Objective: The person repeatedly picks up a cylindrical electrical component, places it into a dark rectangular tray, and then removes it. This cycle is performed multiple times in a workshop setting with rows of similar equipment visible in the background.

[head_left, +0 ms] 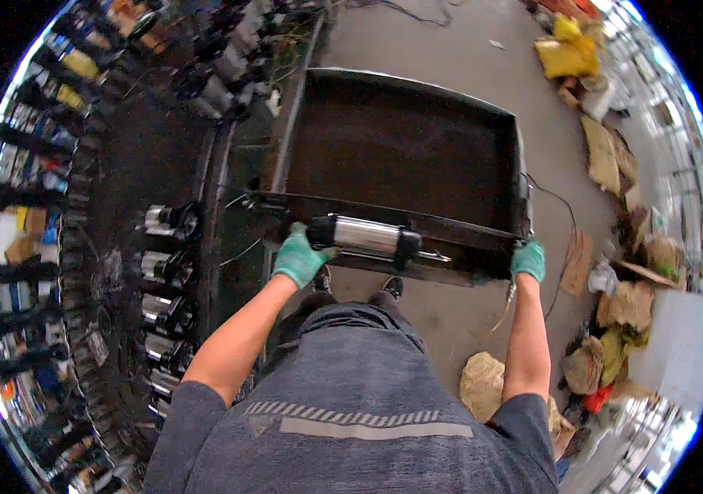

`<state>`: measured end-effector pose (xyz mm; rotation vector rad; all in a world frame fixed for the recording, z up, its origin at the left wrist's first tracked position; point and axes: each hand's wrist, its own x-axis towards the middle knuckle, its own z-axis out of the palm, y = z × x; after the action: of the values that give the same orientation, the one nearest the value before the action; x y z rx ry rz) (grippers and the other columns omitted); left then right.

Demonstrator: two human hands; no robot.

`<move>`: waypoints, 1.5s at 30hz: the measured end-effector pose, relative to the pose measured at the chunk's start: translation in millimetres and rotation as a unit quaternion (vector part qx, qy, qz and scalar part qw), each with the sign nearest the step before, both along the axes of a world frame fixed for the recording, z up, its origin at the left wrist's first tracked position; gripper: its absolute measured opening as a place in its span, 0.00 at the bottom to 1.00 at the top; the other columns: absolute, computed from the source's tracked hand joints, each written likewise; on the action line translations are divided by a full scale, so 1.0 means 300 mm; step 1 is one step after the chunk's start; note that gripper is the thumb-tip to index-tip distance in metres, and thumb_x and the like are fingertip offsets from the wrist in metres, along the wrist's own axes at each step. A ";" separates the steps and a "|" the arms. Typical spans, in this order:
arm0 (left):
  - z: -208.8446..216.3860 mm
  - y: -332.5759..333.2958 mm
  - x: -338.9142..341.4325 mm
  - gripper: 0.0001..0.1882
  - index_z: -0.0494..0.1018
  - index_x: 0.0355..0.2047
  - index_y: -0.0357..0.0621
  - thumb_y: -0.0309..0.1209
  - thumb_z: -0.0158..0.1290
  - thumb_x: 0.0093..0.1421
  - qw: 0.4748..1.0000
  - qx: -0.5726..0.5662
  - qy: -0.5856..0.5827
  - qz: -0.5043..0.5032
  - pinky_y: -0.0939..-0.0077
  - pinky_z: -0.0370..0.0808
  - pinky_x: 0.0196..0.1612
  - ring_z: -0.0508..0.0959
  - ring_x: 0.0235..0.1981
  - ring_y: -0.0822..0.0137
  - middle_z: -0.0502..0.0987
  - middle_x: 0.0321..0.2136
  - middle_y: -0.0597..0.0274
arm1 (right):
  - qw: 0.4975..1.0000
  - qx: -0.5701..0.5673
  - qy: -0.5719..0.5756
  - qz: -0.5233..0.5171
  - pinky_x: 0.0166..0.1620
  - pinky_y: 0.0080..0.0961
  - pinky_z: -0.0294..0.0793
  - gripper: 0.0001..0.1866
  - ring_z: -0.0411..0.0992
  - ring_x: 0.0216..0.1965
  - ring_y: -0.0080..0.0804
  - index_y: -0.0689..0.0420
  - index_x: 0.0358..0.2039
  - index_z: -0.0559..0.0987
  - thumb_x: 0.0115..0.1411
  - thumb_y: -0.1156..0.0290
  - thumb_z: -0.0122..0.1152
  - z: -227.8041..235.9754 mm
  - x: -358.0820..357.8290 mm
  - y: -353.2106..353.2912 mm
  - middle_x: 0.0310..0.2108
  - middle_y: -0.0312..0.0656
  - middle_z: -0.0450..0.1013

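Note:
A silver cylinder with black ends (365,235), which looks like an electric motor, lies crosswise at the near side of a large dark metal tank (401,148). My left hand (298,259), in a green glove, is closed on the motor's left end; its fingertips are partly hidden. From the motor's right end a short lead (435,257) sticks out. At the tank's near right corner my right hand (528,259), also in a green glove, is closed around something I cannot make out. Below it hangs a pale, thin strap or cord (505,306).
Similar silver and black motors (158,267) stand in a row on the left, with more motors (228,74) at the far left. Sacks (627,305), yellow bags (567,49) and a cardboard piece (578,263) lie along the right. A dark cable (570,210) crosses the floor beside the tank.

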<state>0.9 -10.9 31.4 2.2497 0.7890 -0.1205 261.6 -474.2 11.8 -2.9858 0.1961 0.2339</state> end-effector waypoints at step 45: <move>-0.162 0.646 -0.079 0.09 0.79 0.39 0.39 0.32 0.59 0.64 0.966 0.119 -0.191 -0.125 0.51 0.74 0.44 0.78 0.39 0.41 0.80 0.36 0.46 | 0.972 0.025 -0.117 0.204 0.44 0.46 0.77 0.13 0.77 0.42 0.50 0.53 0.35 0.81 0.64 0.57 0.57 0.181 -0.408 0.973 0.39 0.45 0.79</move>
<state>-22.9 182.8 -17.2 2.4830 0.3240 0.2985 139.2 -182.4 66.0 -2.9374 -0.4460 -0.0720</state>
